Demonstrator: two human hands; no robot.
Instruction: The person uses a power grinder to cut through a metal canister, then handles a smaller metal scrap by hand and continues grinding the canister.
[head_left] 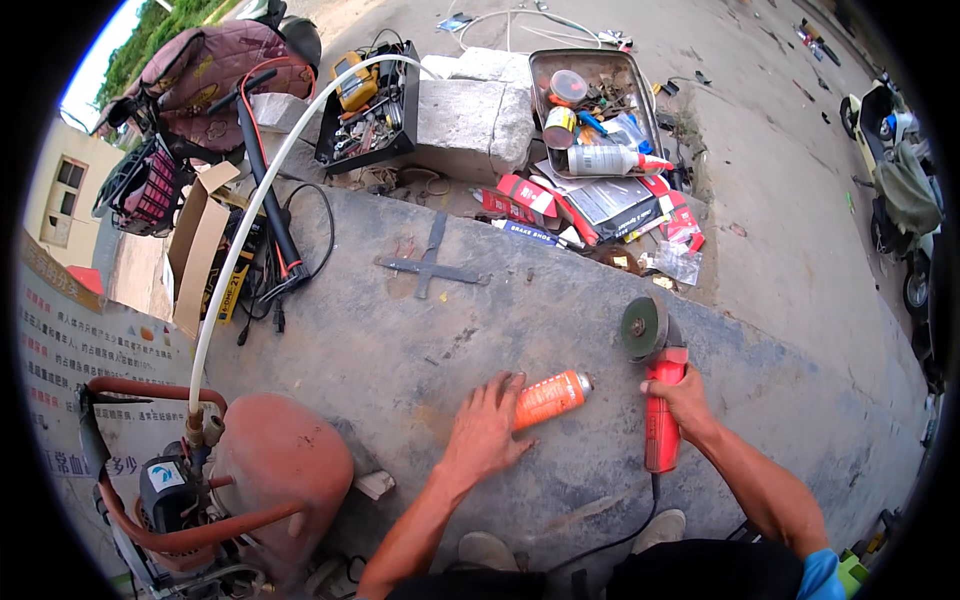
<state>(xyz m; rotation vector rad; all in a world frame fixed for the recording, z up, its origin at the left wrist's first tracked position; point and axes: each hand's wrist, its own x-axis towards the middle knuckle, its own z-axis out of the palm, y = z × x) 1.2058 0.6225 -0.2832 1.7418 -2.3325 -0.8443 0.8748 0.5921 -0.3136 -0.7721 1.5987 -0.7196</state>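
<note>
Red angle grinder (665,430), disc (643,328) already fitted but well apart from the dark cross (432,266), is held in the right hand's (680,398) fingers, while the left hand's (482,428) fingers spread around one end of an orange can (552,399), grip unclear.

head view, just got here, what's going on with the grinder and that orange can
A person's right hand grips a red angle grinder, its disc end pointing away from them. The left hand is at the near end of the orange can, which is on its side. A dark metal cross lies on the ground beyond both hands.
</note>
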